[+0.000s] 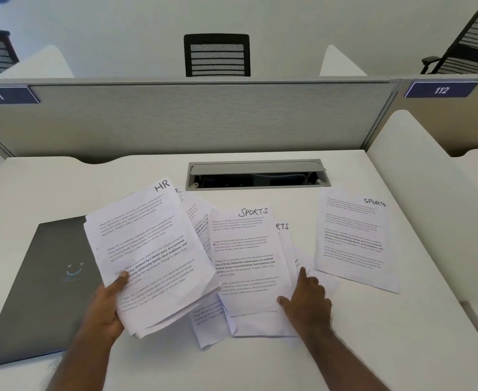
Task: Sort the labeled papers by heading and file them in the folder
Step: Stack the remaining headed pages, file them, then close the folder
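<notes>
The left hand (106, 303) grips a sheaf of papers headed HR (144, 249), thumb curled over the front near the lower edge and fingers hidden behind, holding it lifted and tilted above the tabletop (373, 348). Under that hand and to its outer side lies the grey folder (34, 292), flat and closed, partly covered by the raised sheaf. The right hand (306, 303) lies with fingers fairly straight on the loose heap in the middle: its thumb touches the lower right corner of the top SPORTS sheet (246, 258) and its forefinger reaches forward onto the sheets beneath, where another heading ending in "RTS" peeks out. It pinches nothing that can be seen; it seems only to press or slide. Farther out beyond the right hand, apart from the heap, rests a separate SPORTS pile (353, 238). More sheets fan out behind the HR sheaf and below the heap, their headings hidden. The step in hand looks like the sorting itself, with HR gathered in the left hand and SPORTS set aside; filing has not begun. The next move likely calls for the right hand to lift the top SPORTS sheet alone, without dragging its neighbours, and carry it outward to the separate pile, while the left hand keeps its sheaf square.
</notes>
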### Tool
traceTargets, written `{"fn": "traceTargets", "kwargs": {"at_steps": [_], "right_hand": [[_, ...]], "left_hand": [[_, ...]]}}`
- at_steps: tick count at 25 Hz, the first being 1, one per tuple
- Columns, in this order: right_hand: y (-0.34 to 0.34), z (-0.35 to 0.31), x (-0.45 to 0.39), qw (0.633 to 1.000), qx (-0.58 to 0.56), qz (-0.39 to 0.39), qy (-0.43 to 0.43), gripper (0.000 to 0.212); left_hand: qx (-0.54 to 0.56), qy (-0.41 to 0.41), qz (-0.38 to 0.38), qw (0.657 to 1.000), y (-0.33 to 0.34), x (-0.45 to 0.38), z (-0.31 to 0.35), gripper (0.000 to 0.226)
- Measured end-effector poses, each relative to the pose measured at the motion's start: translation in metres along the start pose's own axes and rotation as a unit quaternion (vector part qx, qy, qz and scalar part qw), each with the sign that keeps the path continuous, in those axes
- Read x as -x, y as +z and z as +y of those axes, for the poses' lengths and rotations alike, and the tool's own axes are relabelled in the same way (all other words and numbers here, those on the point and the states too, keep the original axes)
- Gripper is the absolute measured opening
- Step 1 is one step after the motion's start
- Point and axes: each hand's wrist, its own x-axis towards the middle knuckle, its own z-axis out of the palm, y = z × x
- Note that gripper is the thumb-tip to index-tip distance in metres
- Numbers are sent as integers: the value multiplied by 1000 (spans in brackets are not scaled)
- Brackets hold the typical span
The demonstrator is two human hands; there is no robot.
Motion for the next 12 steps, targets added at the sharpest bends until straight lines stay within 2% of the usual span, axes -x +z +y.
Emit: {"fn": "traceTargets", "kwargs": {"at_steps": [5, 9, 12], "right_hand": [[-10, -2, -12, 990, -110, -73, 54, 86], [-9, 1, -20, 980, -165, -103, 32, 53], [-10, 5, -22, 952, -289, -96, 10, 34]], "left_hand": [[-4, 1, 11, 1000, -5, 0, -1, 43], [-1, -7, 17, 1000, -8, 0, -1, 43], [4, 0, 15, 1000, -7, 2, 1, 43]]}}
